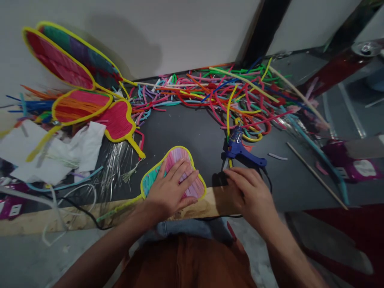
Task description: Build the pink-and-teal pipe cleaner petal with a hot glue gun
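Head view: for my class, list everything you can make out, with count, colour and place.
Paddle: one, teal and pink, yellow-rimmed, front centre
Other paddles: four, multicoloured, left
Pipe cleaners: many, mixed colours, mostly back
Glue gun: one, blue, right of centre
Can: one, red, back right
Paper: several pieces, white, left
Tinsel: many strands, silver, left
Packs: at least two, purple, far left and right
Stick: one, brown, front right
Table: one, grey, centre
Wall: one, grey, back
Top: one, brown, bottom centre
Left hand: one, bare, flat on paddle
Right hand: one, bare, by glue gun; grip unclear
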Demonstrator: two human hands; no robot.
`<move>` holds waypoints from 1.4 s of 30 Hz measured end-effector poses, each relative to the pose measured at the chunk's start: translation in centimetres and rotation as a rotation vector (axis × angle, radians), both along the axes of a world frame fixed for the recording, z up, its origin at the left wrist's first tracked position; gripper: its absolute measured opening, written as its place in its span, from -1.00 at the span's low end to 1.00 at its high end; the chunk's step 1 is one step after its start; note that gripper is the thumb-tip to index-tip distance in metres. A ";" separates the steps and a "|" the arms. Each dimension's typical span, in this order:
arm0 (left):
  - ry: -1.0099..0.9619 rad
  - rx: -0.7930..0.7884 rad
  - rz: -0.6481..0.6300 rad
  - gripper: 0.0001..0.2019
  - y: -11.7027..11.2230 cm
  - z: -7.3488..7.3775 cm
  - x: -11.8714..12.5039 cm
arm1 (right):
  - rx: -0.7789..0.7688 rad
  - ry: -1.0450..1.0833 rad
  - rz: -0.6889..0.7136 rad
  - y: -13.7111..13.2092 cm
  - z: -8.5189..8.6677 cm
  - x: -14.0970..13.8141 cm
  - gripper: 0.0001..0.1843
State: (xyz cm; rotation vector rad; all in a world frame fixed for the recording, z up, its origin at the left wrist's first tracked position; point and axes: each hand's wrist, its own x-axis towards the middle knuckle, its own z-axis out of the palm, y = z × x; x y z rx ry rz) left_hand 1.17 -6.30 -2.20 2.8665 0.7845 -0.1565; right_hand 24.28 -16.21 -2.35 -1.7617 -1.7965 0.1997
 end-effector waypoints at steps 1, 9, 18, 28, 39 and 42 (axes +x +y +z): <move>-0.001 0.002 0.003 -0.35 0.0 0.0 0.1 | -0.010 0.006 0.044 0.0 0.0 -0.7 -0.70; -0.049 0.087 -0.022 -0.25 -0.5 -0.3 0.0 | -0.272 -0.107 0.108 1.6 0.1 -4.6 -0.66; -0.066 -0.006 0.004 -0.31 -0.5 -0.1 0.4 | -0.285 -0.322 0.227 1.7 0.0 -5.0 -0.65; -0.123 0.025 -0.015 -0.33 -0.6 -0.7 0.0 | -0.025 0.226 0.084 0.4 -1.0 -2.9 -0.70; -0.012 -0.024 -0.002 -0.35 -0.5 0.6 0.5 | 0.060 0.076 -0.053 -2.0 -0.8 -1.2 -0.75; -0.025 -0.101 -0.100 -0.34 -1.0 1.6 0.3 | 0.068 0.099 -0.056 -2.6 -0.7 -1.1 -0.86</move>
